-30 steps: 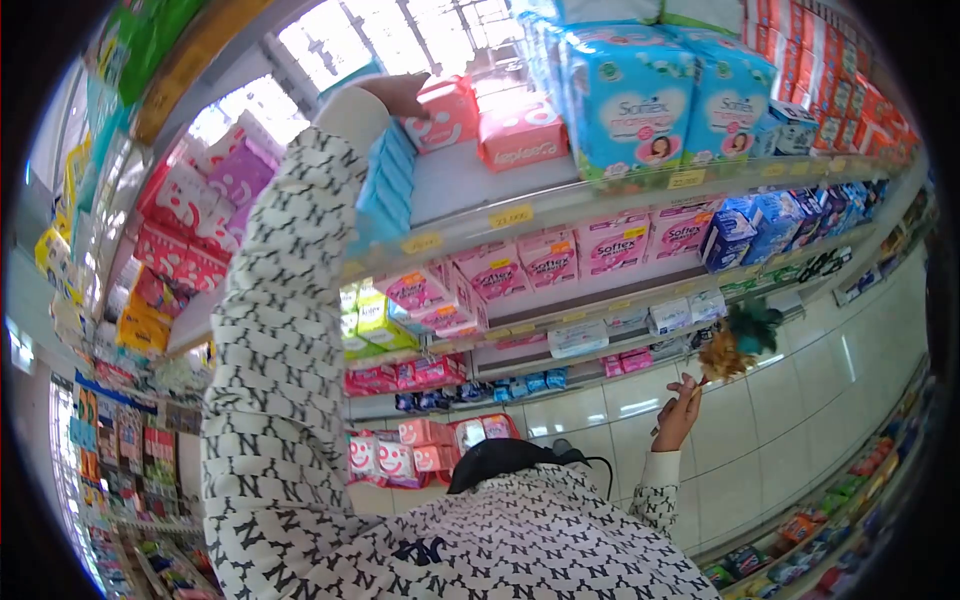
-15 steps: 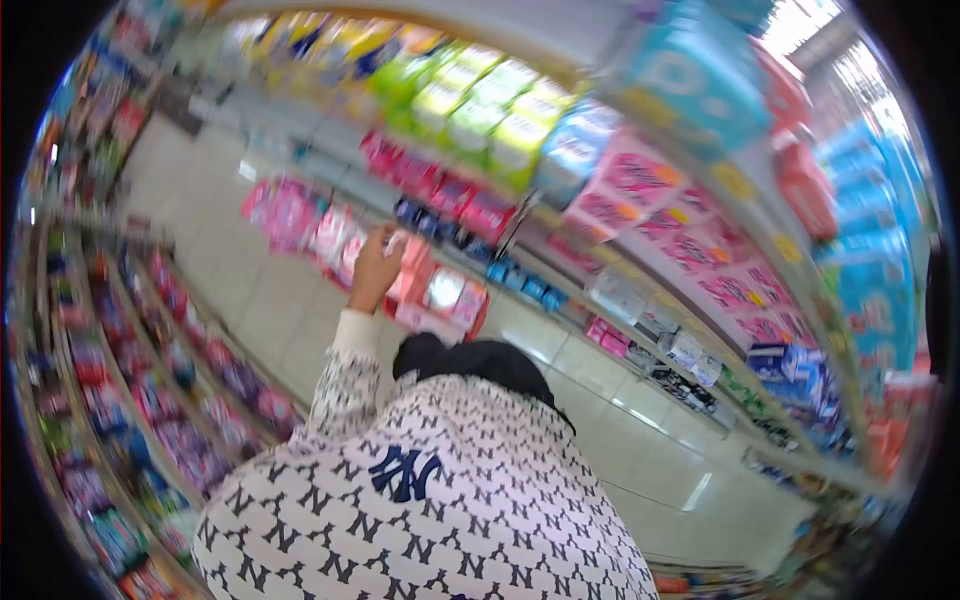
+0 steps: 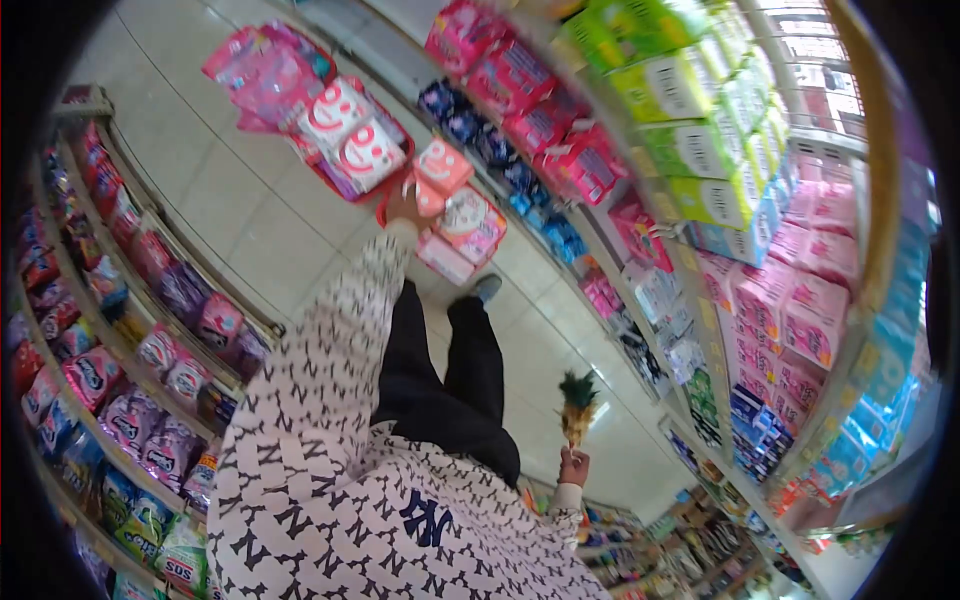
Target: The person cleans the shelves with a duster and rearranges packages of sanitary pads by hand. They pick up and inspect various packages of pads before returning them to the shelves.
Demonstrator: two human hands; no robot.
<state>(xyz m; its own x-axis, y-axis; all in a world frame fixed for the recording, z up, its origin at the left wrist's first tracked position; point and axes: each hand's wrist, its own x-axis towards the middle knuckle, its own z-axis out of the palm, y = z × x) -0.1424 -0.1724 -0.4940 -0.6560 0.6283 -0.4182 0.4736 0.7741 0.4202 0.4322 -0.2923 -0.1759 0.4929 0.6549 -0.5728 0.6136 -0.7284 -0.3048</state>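
My left hand (image 3: 404, 208) reaches down to a red basket on the floor. Its fingers are closed at the edge of a peach-pink pack (image 3: 428, 198); their tips are partly hidden. Around it lie another peach pack with a smile print (image 3: 444, 164), a round-patterned pink pack (image 3: 470, 218) and a flat pink pack (image 3: 445, 258). Low on the right, my right hand (image 3: 573, 466) is wrapped round what looks like a feather duster (image 3: 578, 405), its green and yellow feathers pointing up.
Next to it stands a second red basket (image 3: 408, 140) with white smile-print packs (image 3: 370, 155) and pink bags (image 3: 268, 78). Shelves of bagged goods (image 3: 130, 420) line the left. On the right, shelves hold green packs (image 3: 690, 140) and pink packs (image 3: 800, 300). My shoe (image 3: 486, 288) is near the basket.
My view has tipped down and turned, bringing my legs, right hand and the feather duster into sight. My left hand stays at the basket of pink packs.
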